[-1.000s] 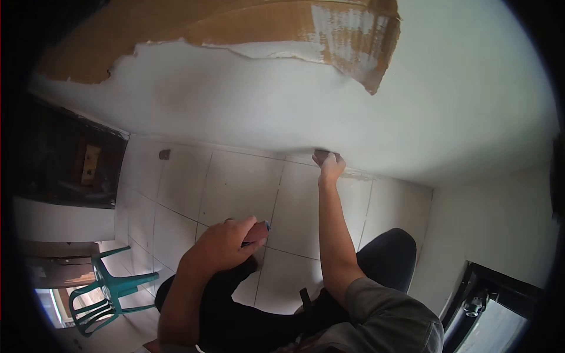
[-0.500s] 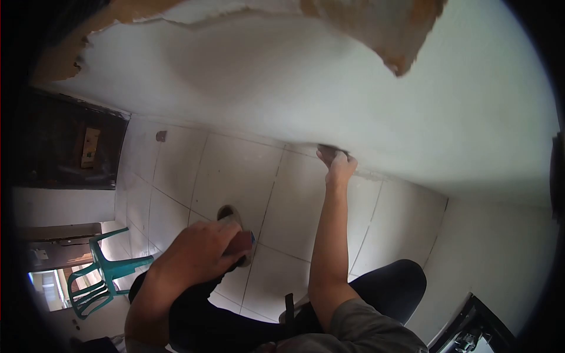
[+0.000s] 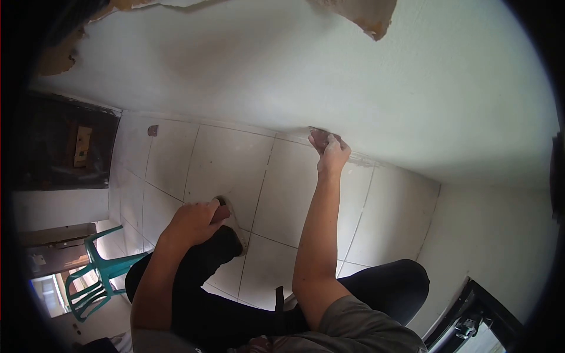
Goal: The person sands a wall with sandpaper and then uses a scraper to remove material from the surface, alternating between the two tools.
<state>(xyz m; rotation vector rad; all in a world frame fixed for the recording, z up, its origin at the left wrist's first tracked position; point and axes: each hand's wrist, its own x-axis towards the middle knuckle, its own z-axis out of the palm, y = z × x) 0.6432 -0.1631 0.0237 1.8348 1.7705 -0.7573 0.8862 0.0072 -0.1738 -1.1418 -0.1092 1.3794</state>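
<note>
Low on the white wall, my right hand presses a reddish-brown piece of sandpaper to the surface, close to where wall and floor meet. Its fingers are closed around the piece. My left hand hangs over my shoe, away from the wall. It is closed on a second reddish-brown piece, which also looks like sandpaper; the fingers hide much of it.
Peeling brown material hangs at the top of the wall. On the tiled floor lies a small brown scrap. A green plastic chair stands at left, below a dark door. A black-framed object is at lower right.
My left hand has drawn left and up, turning so less of its sandpaper shows. My right hand stays low at the wall, its sandpaper now more visible. The view has shifted slightly.
</note>
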